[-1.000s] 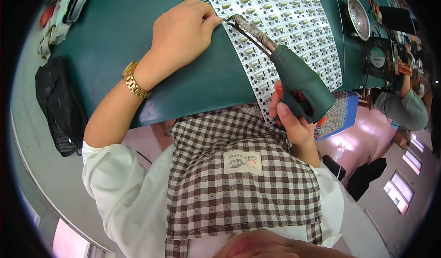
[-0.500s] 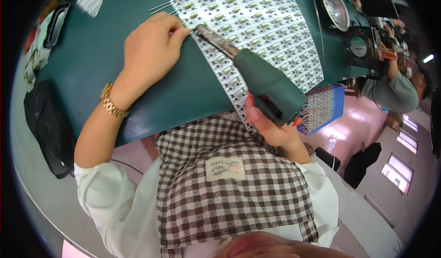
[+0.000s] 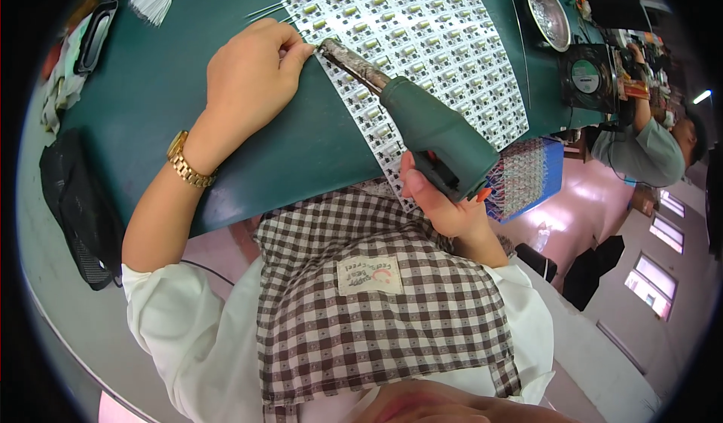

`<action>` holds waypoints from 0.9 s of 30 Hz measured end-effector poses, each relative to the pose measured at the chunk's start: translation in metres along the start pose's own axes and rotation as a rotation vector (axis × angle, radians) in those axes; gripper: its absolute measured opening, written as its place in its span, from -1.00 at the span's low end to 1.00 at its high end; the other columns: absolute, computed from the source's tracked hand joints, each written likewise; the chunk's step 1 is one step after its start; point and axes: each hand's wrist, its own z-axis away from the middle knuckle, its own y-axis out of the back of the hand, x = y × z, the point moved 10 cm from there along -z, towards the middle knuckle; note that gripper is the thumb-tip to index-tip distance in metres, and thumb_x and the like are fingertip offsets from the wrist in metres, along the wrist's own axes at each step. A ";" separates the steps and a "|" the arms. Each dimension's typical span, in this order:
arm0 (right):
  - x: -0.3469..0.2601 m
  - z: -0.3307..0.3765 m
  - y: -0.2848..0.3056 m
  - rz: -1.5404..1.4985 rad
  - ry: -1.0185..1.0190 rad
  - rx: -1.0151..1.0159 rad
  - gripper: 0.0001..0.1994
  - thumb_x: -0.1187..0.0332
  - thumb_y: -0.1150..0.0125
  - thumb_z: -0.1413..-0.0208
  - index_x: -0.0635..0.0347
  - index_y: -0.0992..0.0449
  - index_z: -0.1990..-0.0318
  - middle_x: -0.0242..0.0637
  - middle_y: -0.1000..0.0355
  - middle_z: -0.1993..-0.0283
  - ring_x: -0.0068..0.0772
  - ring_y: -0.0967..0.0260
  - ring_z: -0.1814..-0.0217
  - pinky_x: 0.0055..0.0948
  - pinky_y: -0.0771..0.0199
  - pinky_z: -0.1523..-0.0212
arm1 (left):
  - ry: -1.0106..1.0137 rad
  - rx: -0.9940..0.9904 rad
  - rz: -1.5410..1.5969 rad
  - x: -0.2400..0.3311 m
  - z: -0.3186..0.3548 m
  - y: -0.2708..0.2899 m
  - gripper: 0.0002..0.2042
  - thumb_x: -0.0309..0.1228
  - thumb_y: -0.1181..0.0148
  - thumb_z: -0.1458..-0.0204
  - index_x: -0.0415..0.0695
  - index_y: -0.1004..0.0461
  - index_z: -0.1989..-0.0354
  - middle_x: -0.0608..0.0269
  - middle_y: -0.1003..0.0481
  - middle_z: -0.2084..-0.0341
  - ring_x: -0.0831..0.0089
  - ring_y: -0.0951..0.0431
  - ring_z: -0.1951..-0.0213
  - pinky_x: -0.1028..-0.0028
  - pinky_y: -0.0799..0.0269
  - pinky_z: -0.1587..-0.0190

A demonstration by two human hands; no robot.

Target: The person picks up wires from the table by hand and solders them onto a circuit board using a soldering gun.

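Soldering gun (image 3: 440, 133) in right hand (image 3: 452, 213), fingers (image 3: 407, 168) wrapped round it, tip at the left edge of the circuit sheet (image 3: 437, 46) on the green surface (image 3: 301, 159); left hand (image 3: 252, 75) pinches something tiny. Few wires (image 3: 265, 10) poke out far left, nearer edge looks bare, so probably early days.

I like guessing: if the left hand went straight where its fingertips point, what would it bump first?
Probably the metal tip of the green tool, just ahead of the left hand at the edge of the white sheet; depth is unclear.

The soldering gun (image 3: 440, 129) partly hides the right hand (image 3: 454, 216) (the view's top crops the circuit-board sheet (image 3: 437, 54)).
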 end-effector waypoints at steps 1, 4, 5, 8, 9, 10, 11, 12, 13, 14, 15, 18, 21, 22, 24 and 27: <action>0.000 -0.002 0.003 -0.025 -0.002 0.034 -0.87 0.55 -0.23 0.09 0.25 -0.50 0.32 -0.31 -0.49 0.40 -0.47 -0.46 0.40 -0.53 -0.43 0.36 | 0.006 -0.001 -0.003 -0.001 0.000 0.000 -0.84 -0.35 -0.16 -0.03 -0.20 -0.49 0.44 0.24 -0.43 0.51 0.35 -0.43 0.50 0.42 -0.32 0.41; -0.005 0.008 0.013 -0.205 0.061 0.170 -0.86 0.52 -0.20 0.03 0.24 -0.49 0.26 -0.37 -0.46 0.39 -0.54 -0.42 0.41 -0.53 -0.41 0.36 | 0.025 -0.031 0.001 0.000 0.001 -0.001 -0.84 -0.35 -0.16 -0.02 -0.19 -0.50 0.43 0.25 -0.44 0.50 0.36 -0.43 0.49 0.42 -0.32 0.40; -0.012 0.010 0.018 -0.213 0.072 0.200 -0.77 0.44 -0.18 0.01 0.29 -0.41 0.17 -0.29 -0.41 0.44 -0.51 -0.37 0.46 -0.54 -0.37 0.43 | 0.018 -0.025 -0.004 0.003 0.002 0.001 -0.84 -0.34 -0.16 -0.02 -0.19 -0.50 0.43 0.26 -0.44 0.50 0.36 -0.44 0.49 0.42 -0.32 0.40; -0.006 0.011 0.026 -0.324 0.035 0.204 -0.54 0.29 -0.20 0.01 0.35 -0.27 -0.01 -0.19 -0.35 0.47 -0.46 -0.32 0.52 -0.52 -0.34 0.50 | 0.024 -0.022 -0.004 -0.001 0.001 0.001 -0.84 -0.34 -0.17 -0.02 -0.19 -0.51 0.43 0.26 -0.44 0.50 0.37 -0.44 0.49 0.42 -0.32 0.40; -0.005 0.014 0.028 -0.365 0.039 0.236 -0.52 0.29 -0.20 0.01 0.36 -0.26 -0.02 -0.17 -0.35 0.46 -0.45 -0.32 0.52 -0.51 -0.35 0.50 | 0.021 -0.019 -0.004 -0.002 0.001 0.001 -0.84 -0.34 -0.17 -0.02 -0.19 -0.51 0.43 0.26 -0.44 0.50 0.37 -0.44 0.49 0.42 -0.33 0.40; -0.003 0.017 0.031 -0.405 0.045 0.268 -0.51 0.28 -0.20 0.01 0.36 -0.24 -0.04 -0.16 -0.35 0.45 -0.44 -0.32 0.52 -0.50 -0.36 0.51 | 0.022 -0.019 -0.004 -0.003 0.001 0.000 -0.84 -0.34 -0.17 -0.02 -0.19 -0.51 0.43 0.26 -0.44 0.50 0.37 -0.44 0.49 0.42 -0.33 0.40; -0.002 0.018 0.032 -0.387 0.081 0.236 -0.49 0.28 -0.20 0.01 0.37 -0.22 -0.05 -0.16 -0.34 0.43 -0.43 -0.33 0.52 -0.49 -0.38 0.50 | 0.021 -0.016 -0.001 -0.003 0.002 0.000 -0.84 -0.33 -0.17 -0.02 -0.19 -0.51 0.43 0.26 -0.44 0.50 0.36 -0.44 0.49 0.42 -0.33 0.40; -0.001 0.019 0.031 -0.389 0.081 0.237 -0.49 0.28 -0.20 0.01 0.37 -0.22 -0.05 -0.16 -0.34 0.43 -0.43 -0.33 0.52 -0.49 -0.38 0.50 | 0.018 -0.014 0.002 -0.003 0.002 0.000 -0.84 -0.33 -0.16 -0.02 -0.19 -0.51 0.43 0.27 -0.44 0.50 0.36 -0.43 0.49 0.42 -0.33 0.40; 0.000 0.020 0.029 -0.391 0.079 0.223 -0.49 0.28 -0.20 0.01 0.37 -0.22 -0.05 -0.16 -0.35 0.43 -0.43 -0.34 0.52 -0.50 -0.38 0.50 | 0.017 -0.015 0.000 -0.004 0.002 -0.001 -0.84 -0.33 -0.16 -0.02 -0.19 -0.51 0.43 0.27 -0.44 0.50 0.36 -0.43 0.49 0.42 -0.33 0.40; 0.001 0.021 0.028 -0.393 0.078 0.209 -0.49 0.27 -0.20 0.01 0.37 -0.23 -0.05 -0.16 -0.35 0.43 -0.42 -0.34 0.52 -0.50 -0.39 0.49 | 0.008 -0.013 0.001 -0.003 0.002 -0.001 -0.84 -0.34 -0.17 -0.02 -0.20 -0.51 0.42 0.25 -0.45 0.50 0.37 -0.44 0.49 0.42 -0.33 0.40; 0.002 0.022 0.028 -0.394 0.078 0.211 -0.49 0.27 -0.20 0.01 0.37 -0.23 -0.05 -0.16 -0.35 0.43 -0.42 -0.34 0.52 -0.50 -0.39 0.49 | -0.001 -0.012 0.003 -0.003 0.003 -0.001 -0.84 -0.35 -0.18 -0.02 -0.21 -0.51 0.42 0.24 -0.45 0.50 0.37 -0.44 0.49 0.43 -0.34 0.40; 0.004 0.024 0.024 -0.371 0.071 0.177 -0.50 0.29 -0.19 0.01 0.36 -0.23 -0.05 -0.15 -0.35 0.43 -0.42 -0.35 0.51 -0.51 -0.40 0.48 | -0.052 0.013 0.073 -0.004 0.003 0.004 -0.84 -0.38 -0.19 -0.01 -0.24 -0.49 0.42 0.20 -0.44 0.51 0.41 -0.42 0.50 0.45 -0.34 0.40; 0.011 0.027 0.021 -0.344 0.009 0.174 -0.50 0.29 -0.17 0.01 0.34 -0.24 -0.06 -0.16 -0.36 0.43 -0.43 -0.34 0.50 -0.50 -0.39 0.46 | -0.070 0.095 0.196 0.001 0.004 0.022 -0.84 -0.41 -0.20 -0.01 -0.27 -0.47 0.43 0.17 -0.41 0.53 0.44 -0.40 0.51 0.47 -0.33 0.41; 0.009 0.026 0.016 -0.352 0.062 0.137 -0.55 0.37 -0.13 -0.02 0.30 -0.26 -0.08 -0.20 -0.37 0.42 -0.49 -0.33 0.47 -0.53 -0.36 0.44 | -0.077 0.096 0.197 0.004 0.005 0.021 -0.84 -0.41 -0.20 -0.01 -0.27 -0.47 0.43 0.17 -0.41 0.53 0.44 -0.40 0.51 0.47 -0.33 0.41; 0.003 0.026 0.008 -0.360 0.114 0.100 -0.59 0.45 -0.09 -0.04 0.26 -0.28 -0.09 -0.23 -0.39 0.41 -0.54 -0.33 0.43 -0.55 -0.33 0.42 | -0.126 -0.049 0.268 0.014 0.011 0.003 -0.85 -0.42 -0.19 -0.01 -0.27 -0.45 0.43 0.19 -0.39 0.54 0.44 -0.37 0.52 0.47 -0.32 0.41; 0.004 0.024 0.005 -0.215 0.051 0.090 -0.54 0.33 -0.13 -0.02 0.32 -0.27 -0.08 -0.21 -0.35 0.42 -0.49 -0.29 0.48 -0.52 -0.33 0.44 | -0.080 -0.128 0.154 0.008 0.012 -0.010 -0.85 -0.42 -0.19 0.01 -0.27 -0.44 0.45 0.17 -0.40 0.56 0.37 -0.38 0.53 0.42 -0.31 0.42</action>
